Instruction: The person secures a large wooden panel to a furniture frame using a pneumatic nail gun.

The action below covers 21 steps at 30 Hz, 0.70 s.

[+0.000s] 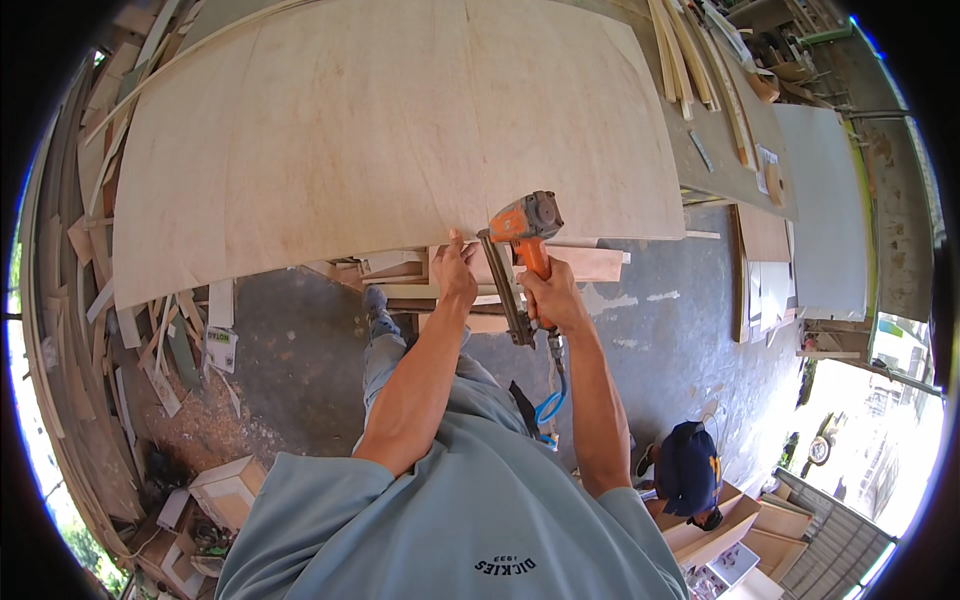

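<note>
A wide, pale plywood sheet (380,120) fills the upper middle, its near edge facing me. My left hand (455,268) pinches that edge, thumb against the board and the other fingers curled below. Just to the right, my right hand (552,295) is wrapped round the grip of an orange and grey pneumatic nail gun (520,218). The gun's nose is at the sheet's near edge, close to my left thumb; whether it touches cannot be made out. Its long dark magazine slants down toward me, and a blue air hose (552,405) hangs from the handle's end.
Wood strips (680,55) lie on a worktable at the far right, with a tape roll (774,184) near its edge. Offcuts (165,350) are heaped at the left. Boards (590,264) lie below the sheet. A person in a dark cap (692,470) bends over boxes at the lower right.
</note>
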### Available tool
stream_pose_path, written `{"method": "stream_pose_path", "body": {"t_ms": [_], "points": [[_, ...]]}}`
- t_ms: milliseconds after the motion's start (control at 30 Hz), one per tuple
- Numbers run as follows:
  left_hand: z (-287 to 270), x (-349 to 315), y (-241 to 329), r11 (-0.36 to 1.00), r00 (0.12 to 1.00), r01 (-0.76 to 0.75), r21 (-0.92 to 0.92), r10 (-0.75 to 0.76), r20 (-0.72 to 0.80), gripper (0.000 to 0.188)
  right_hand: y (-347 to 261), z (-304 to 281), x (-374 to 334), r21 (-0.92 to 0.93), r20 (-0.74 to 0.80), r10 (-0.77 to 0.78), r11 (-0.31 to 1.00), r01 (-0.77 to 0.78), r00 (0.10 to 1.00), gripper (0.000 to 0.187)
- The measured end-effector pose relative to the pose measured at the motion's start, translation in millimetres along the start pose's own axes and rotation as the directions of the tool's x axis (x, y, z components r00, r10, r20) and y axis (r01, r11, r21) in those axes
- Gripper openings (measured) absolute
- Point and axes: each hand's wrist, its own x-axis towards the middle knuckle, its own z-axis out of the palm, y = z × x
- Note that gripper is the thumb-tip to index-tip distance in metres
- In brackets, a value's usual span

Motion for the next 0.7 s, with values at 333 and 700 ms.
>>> {"method": "stream_pose_path", "body": {"t_ms": [333, 700], "points": [[-2.0, 1.4, 1.5, 0.999, 0.999, 0.037, 0.005, -0.037, 0.033, 0.049, -1.9, 1.4, 0.6, -0.011, -0.003, 0.007, 1.000, -0.007, 1.000, 0.023], [-22.9, 10.9, 21.9, 0.988, 0.992, 0.097, -0.121, -0.087, 0.087, 0.056, 8.7, -8.3, -27.4, 0.035, -0.121, 0.037, 0.999, -0.033, 0.992, 0.015]]}}
